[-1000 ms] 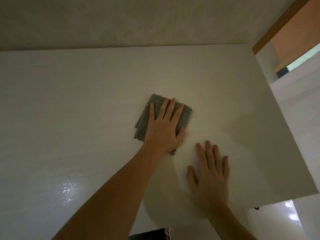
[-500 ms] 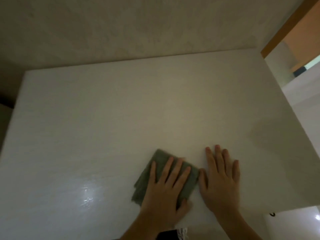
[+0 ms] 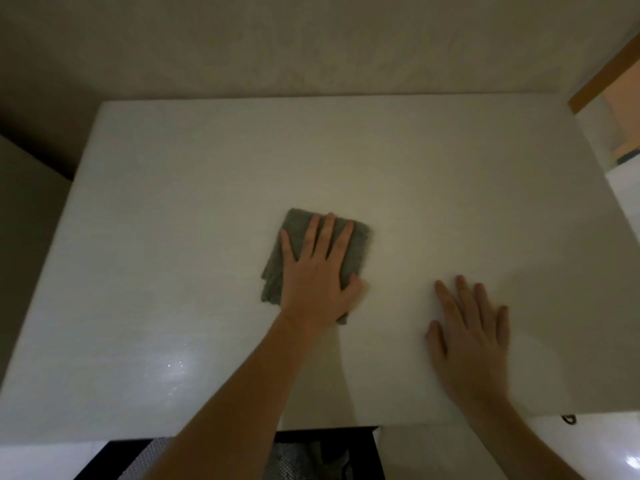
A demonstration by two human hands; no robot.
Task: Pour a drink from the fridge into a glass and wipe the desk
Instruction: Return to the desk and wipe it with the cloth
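Grey cloth [image 3: 322,252], folded into a rough rectangle, lies flat near the middle of the white bench [image 3: 173,202]. Its long axis runs from the near edge toward the far wall, tilted slightly to the left at the near end.

The left hand [image 3: 317,271] presses down on the cloth with the palm flat and the fingers spread; the fingertips point toward the far edge. It does not grip the cloth; it pins it by pressure. The right hand [image 3: 471,336] rests flat and empty on the bare bench, fingers extended, well to the right of the cloth and nearer the front edge.

The cloth sits directly under the left hand, so that hand drives the wipe. Unwiped surface extends on every side: far toward the wall, left toward the glossy reflection [image 3: 173,368], and right beyond the bracing hand. A stroke to the right probably requires the right hand to lift clear first.

No glass or drink is visible; the current step appears to be wiping.
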